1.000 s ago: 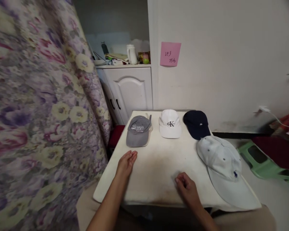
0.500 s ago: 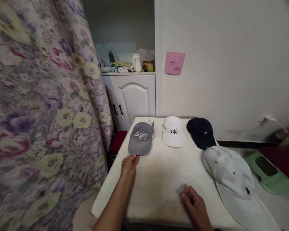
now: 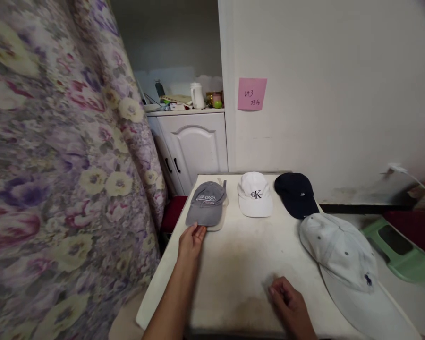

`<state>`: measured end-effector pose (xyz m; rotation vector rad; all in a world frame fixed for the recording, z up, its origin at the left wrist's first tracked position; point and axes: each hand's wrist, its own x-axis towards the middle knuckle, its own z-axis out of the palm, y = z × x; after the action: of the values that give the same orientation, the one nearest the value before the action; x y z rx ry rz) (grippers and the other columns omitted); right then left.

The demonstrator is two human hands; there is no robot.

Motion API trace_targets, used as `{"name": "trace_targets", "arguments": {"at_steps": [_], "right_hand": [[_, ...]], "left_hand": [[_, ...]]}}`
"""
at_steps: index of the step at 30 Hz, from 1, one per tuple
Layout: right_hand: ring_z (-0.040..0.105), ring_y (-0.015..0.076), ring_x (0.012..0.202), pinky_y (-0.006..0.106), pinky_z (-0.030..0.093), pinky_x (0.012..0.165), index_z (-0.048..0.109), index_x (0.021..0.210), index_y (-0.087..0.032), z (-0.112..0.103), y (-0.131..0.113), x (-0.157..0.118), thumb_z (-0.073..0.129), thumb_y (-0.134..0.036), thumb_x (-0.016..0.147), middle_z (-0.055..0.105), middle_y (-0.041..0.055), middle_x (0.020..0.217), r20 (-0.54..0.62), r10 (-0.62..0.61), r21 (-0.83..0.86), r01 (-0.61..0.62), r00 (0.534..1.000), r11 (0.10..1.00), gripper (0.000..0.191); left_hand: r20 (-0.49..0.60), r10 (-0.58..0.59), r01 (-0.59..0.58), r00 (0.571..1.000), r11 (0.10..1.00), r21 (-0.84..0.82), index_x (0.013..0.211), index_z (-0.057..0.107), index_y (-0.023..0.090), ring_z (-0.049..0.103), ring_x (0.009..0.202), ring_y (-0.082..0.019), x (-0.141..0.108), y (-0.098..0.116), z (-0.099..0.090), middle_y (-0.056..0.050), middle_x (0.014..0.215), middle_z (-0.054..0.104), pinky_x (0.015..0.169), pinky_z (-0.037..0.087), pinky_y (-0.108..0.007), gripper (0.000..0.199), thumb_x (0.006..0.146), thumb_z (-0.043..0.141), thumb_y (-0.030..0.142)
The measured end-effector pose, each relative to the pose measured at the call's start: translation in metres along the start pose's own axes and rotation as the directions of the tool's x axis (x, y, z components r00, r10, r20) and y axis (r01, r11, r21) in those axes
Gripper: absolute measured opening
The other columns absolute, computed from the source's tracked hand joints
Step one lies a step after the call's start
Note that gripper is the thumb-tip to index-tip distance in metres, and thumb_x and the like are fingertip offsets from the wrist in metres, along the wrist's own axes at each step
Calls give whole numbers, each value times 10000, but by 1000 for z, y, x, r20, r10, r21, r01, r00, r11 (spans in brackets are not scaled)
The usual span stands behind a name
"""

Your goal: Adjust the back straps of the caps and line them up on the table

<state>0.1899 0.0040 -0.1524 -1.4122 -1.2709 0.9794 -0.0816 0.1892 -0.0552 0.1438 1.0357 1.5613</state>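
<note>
At the table's far left lies a grey baseball cap (image 3: 207,203) with white lettering, its brim toward me. My left hand (image 3: 191,241) pinches the front edge of that brim, thumb on top and fingers beneath. A beige edge (image 3: 219,224) shows under the grey cap, perhaps a second cap. My right hand (image 3: 286,297) hovers over the near right part of the table, fingers curled in and nothing visible in them. Further back are a white cap (image 3: 255,194) with black letters and a navy cap (image 3: 297,194). A large pale grey cap (image 3: 343,255) overhangs the right edge.
The cream table (image 3: 230,278) stands against the wall. A flowered curtain (image 3: 74,189) hangs close on the left. Behind are a white cabinet (image 3: 198,146) with a white jug (image 3: 197,96) on top and a pink note (image 3: 252,94). A green stool (image 3: 396,245) stands right.
My left hand has closed on the grey cap's brim and raised it slightly, so more of the beige edge underneath shows. My right hand has barely moved.
</note>
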Motion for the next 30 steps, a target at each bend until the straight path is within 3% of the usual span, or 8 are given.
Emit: {"name": "trace_targets", "arguments": {"at_steps": [3, 9, 15, 18, 21, 24, 27, 30], "right_hand": [[416, 154, 607, 259, 327, 568, 515, 734, -196, 0, 1, 0, 526, -547, 897, 416, -35, 628, 8, -7, 10, 7, 1000, 1000, 388], [420, 147, 598, 258, 316, 563, 532, 734, -193, 1, 2, 1, 569, -501, 892, 428, -40, 615, -4, -7, 39, 7, 1000, 999, 348], [413, 119, 513, 240, 306, 510, 558, 732, -192, 2, -9, 7, 681, -547, 832, 469, -54, 557, 47, 63, 292, -74, 997, 953, 389], [568, 147, 582, 261, 428, 587, 661, 862, -167, -2, -30, 15, 741, -557, 795, 661, 20, 661, 151, 96, 559, -165, 984, 813, 404], [693, 232, 937, 359, 498, 882, 707, 1078, -149, -13, -61, 26, 722, -581, 811, 752, 139, 1049, 267, 58, 807, -256, 962, 532, 508], [690, 239, 1041, 366, 481, 974, 709, 1124, -158, -27, -85, 35, 630, -650, 853, 750, 123, 1129, 292, -2, 913, -278, 956, 298, 568], [713, 243, 1020, 395, 473, 1023, 725, 1076, -183, -38, -93, 40, 634, -535, 896, 786, 75, 1054, 290, 39, 932, -292, 956, 217, 405], [722, 248, 1024, 414, 459, 1054, 729, 1066, -186, -40, -89, 41, 650, -374, 903, 798, 58, 1007, 327, 97, 915, -341, 940, 215, 262]], "left_hand": [[53, -8, 11, 999, 999, -49, 952, 649, 108, 659, 640, -116, 6, 11, 19, -14, 805, 689, 592, 580, -249, 61, 950, 591, 129], [193, 63, -30, 979, 985, -168, 876, 634, 146, 680, 574, -103, 10, 39, 63, 0, 666, 717, 593, 580, -195, 199, 871, 529, -23], [365, 151, -60, 919, 967, -248, 1000, 672, 172, 723, 709, -119, -36, 43, 81, -8, 824, 779, 694, 593, -221, 301, 842, 511, -29], [431, 107, -14, 896, 977, -214, 1133, 677, 175, 745, 809, -165, -79, 9, 58, -50, 963, 795, 719, 597, -242, 404, 787, 595, -16], [506, -17, 87, 862, 990, -115, 1189, 690, 210, 732, 993, -219, -127, -43, 15, -51, 1066, 789, 902, 575, -300, 502, 718, 724, 39], [518, -222, 253, 826, 967, 11, 1068, 757, 213, 705, 1078, -265, -167, -87, -31, -64, 1083, 786, 1016, 515, -358, 393, 689, 813, 125], [497, -366, 357, 787, 927, 116, 980, 784, 179, 693, 1101, -312, -192, -109, -63, -102, 1070, 786, 1075, 460, -421, 312, 673, 840, 170], [521, -439, 416, 732, 894, 167, 993, 785, 163, 664, 1156, -344, -201, -114, -77, -127, 1061, 785, 1104, 419, -465, 334, 663, 841, 173]]}}
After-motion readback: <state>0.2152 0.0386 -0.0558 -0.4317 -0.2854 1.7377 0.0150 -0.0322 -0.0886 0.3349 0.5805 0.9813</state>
